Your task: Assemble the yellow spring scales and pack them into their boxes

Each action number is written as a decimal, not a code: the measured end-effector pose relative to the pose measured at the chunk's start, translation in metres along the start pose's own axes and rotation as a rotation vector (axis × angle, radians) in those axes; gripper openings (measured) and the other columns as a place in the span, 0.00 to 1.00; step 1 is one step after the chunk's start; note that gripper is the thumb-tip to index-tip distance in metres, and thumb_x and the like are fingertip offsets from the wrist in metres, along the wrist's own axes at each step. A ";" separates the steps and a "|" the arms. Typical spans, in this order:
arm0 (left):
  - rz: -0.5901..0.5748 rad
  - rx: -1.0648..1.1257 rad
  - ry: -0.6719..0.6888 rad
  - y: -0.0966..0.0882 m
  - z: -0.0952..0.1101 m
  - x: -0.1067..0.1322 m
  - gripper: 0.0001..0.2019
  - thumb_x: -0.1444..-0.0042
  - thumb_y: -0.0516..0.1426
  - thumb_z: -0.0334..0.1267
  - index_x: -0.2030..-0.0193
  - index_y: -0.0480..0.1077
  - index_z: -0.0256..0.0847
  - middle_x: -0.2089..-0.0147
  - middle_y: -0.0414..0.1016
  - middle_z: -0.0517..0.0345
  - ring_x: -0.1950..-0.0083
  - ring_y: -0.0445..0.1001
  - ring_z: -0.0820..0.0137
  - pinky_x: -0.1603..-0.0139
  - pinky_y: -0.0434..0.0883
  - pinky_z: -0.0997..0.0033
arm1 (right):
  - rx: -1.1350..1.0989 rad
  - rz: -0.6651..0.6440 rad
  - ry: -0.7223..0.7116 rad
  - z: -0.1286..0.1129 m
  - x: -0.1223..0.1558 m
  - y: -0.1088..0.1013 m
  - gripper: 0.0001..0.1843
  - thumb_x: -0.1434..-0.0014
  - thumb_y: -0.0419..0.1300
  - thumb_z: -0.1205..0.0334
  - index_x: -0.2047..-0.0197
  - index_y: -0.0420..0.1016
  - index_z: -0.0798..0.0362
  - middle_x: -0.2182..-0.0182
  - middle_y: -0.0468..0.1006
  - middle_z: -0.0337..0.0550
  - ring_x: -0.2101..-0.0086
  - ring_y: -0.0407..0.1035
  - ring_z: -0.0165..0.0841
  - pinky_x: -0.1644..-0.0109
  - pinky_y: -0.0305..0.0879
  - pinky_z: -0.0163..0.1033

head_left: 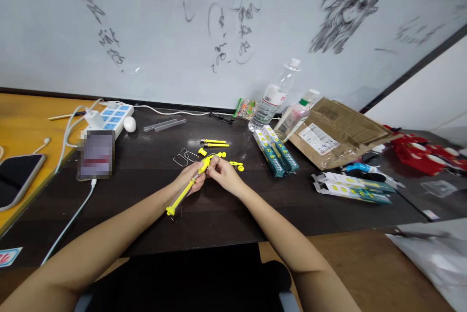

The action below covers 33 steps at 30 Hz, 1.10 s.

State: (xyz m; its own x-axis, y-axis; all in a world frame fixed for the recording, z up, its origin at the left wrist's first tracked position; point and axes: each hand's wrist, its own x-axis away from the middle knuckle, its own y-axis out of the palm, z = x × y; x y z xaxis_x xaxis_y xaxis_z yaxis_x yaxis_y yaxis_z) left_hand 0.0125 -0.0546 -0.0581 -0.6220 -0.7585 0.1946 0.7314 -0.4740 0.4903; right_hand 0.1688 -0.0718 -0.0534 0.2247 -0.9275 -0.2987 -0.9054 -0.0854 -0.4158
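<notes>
My left hand (190,179) is wrapped around a yellow syringe-like tool (181,196) with a clear barrel, which slants from lower left to upper right. Its yellow far end (206,162) sticks out past the fingers. At that end my right hand (224,174) is closed, fingertips pinched together; what they hold is too small to make out. Just beyond the hands lie bent metal wire hooks (185,157), a yellow spool-shaped piece (202,152), small yellow parts (239,166) and two yellow rods with black ends (215,144).
Two clear tubes (165,125) lie near a power strip (117,116) and a charging phone (96,155). To the right are green-and-yellow boxes (276,150), bottles (270,102), a cardboard parcel (333,132) and opened boxes (352,189). A whiteboard (153,25) stands behind the dark table.
</notes>
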 end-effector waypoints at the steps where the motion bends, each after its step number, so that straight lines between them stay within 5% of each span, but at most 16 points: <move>1: -0.005 0.014 -0.010 0.000 0.000 0.000 0.17 0.47 0.57 0.50 0.68 0.59 0.38 0.86 0.58 0.72 0.91 0.52 0.84 0.92 0.47 0.84 | 0.043 0.006 -0.022 -0.003 0.000 -0.001 0.09 0.44 0.52 0.62 0.74 0.56 0.50 0.76 0.65 0.35 0.73 0.63 0.29 0.66 0.63 0.35; 7: -0.021 -0.002 0.020 0.000 0.000 0.001 0.17 0.48 0.58 0.51 0.66 0.59 0.39 0.87 0.58 0.72 0.91 0.52 0.82 0.92 0.48 0.85 | 0.097 0.005 -0.056 -0.006 0.001 -0.003 0.09 0.45 0.52 0.64 0.75 0.56 0.51 0.76 0.64 0.35 0.72 0.63 0.28 0.68 0.61 0.34; 14: -0.009 -0.055 0.103 -0.003 -0.006 -0.003 0.18 0.48 0.58 0.51 0.68 0.55 0.41 0.87 0.60 0.72 0.92 0.54 0.81 0.93 0.51 0.84 | -0.243 -0.055 0.169 0.006 0.000 0.004 0.10 0.44 0.52 0.59 0.73 0.53 0.50 0.74 0.68 0.36 0.76 0.68 0.28 0.69 0.67 0.36; 21: -0.003 0.003 0.073 -0.001 -0.001 0.000 0.18 0.50 0.59 0.50 0.69 0.56 0.41 0.87 0.60 0.72 0.92 0.53 0.82 0.93 0.49 0.86 | 0.130 0.046 -0.033 -0.007 0.004 0.003 0.11 0.43 0.51 0.63 0.75 0.54 0.51 0.78 0.63 0.34 0.75 0.61 0.27 0.68 0.60 0.34; 27: -0.053 0.028 0.054 0.000 0.001 0.002 0.19 0.50 0.59 0.51 0.71 0.61 0.37 0.86 0.59 0.70 0.91 0.52 0.84 0.93 0.48 0.85 | -0.252 -0.067 0.122 -0.001 0.002 0.004 0.12 0.42 0.53 0.57 0.73 0.54 0.51 0.77 0.68 0.33 0.80 0.61 0.23 0.74 0.67 0.33; 33: -0.065 0.027 0.078 -0.004 -0.001 0.001 0.18 0.48 0.59 0.50 0.71 0.61 0.36 0.84 0.64 0.67 0.91 0.53 0.84 0.93 0.49 0.85 | -0.405 -0.136 0.209 -0.005 0.001 0.000 0.14 0.44 0.58 0.54 0.72 0.57 0.52 0.79 0.69 0.30 0.84 0.55 0.18 0.76 0.71 0.31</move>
State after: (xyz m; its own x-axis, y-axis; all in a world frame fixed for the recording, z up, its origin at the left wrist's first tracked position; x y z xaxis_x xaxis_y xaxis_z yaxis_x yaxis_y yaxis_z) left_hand 0.0095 -0.0538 -0.0613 -0.6437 -0.7593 0.0956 0.6815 -0.5119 0.5230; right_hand 0.1676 -0.0746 -0.0497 0.3111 -0.9479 -0.0687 -0.9498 -0.3074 -0.0589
